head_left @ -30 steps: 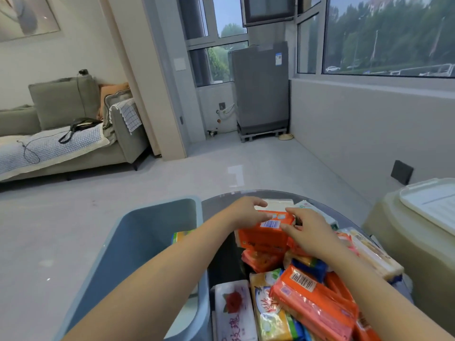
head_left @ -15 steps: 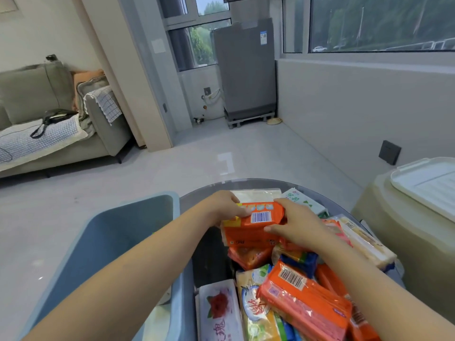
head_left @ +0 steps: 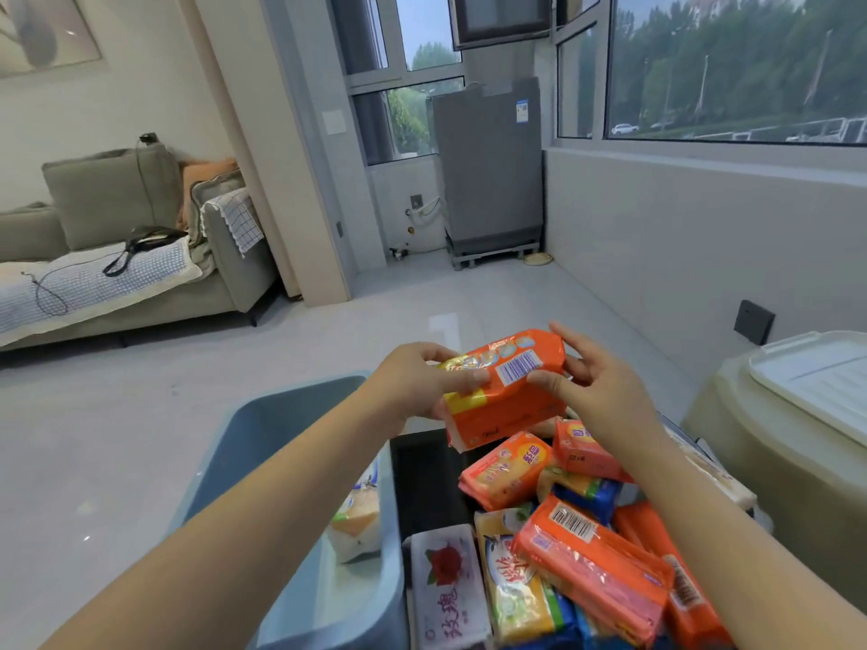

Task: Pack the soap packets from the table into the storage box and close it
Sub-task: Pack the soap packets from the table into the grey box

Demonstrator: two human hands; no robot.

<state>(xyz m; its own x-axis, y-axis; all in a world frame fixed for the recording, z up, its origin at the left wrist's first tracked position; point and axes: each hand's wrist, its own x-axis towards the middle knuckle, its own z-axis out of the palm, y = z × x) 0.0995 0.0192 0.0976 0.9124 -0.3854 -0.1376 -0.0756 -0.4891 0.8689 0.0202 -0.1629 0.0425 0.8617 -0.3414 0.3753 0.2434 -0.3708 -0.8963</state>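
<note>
The left hand (head_left: pixel 417 387) is gripping the left end of a large orange plastic soap packet with a yellow band and a white barcode label (head_left: pixel 504 391), with the thumb lying on top and the fingers curling under it. The right hand (head_left: pixel 596 382) is holding the right end of the same packet, its thumb pressing near the barcode and its fingers bending behind the far edge. The packet is being held in the air, above the far side of the pile and just right of the box.

Below the hands, a pile of wrapped soap packets in orange, yellow and blue (head_left: pixel 572 532) is lying on the dark round glass table (head_left: pixel 422 480). A white packet with a red rose print (head_left: pixel 445 588) is lying at the pile's left edge. The open blue-grey plastic storage box (head_left: pixel 262 443) is standing just beside the table on the left, and one pale packet (head_left: pixel 356 523) is lying inside it against the right wall.

A cream plastic container with a white lid (head_left: pixel 807 415) is standing to the right.
</note>
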